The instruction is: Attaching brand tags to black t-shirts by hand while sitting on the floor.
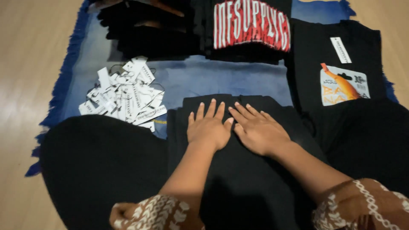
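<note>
A blue fringed rug (238,79) is seen spread on the wood floor (25,85), w/ stacks of black shirts (153,34) at its far edge, one topped by a red-and-white print (251,25), and another black shirt w/ an orange graphic (344,83) laid at right. A folded black shirt (238,170) is pressed flat at centre, between the knees, by the left hand (209,127) and right hand (259,131), both spread palm-down, side by side, nothing gripped. A heap of white paper tags (125,96) is left nearby, at left.
</note>
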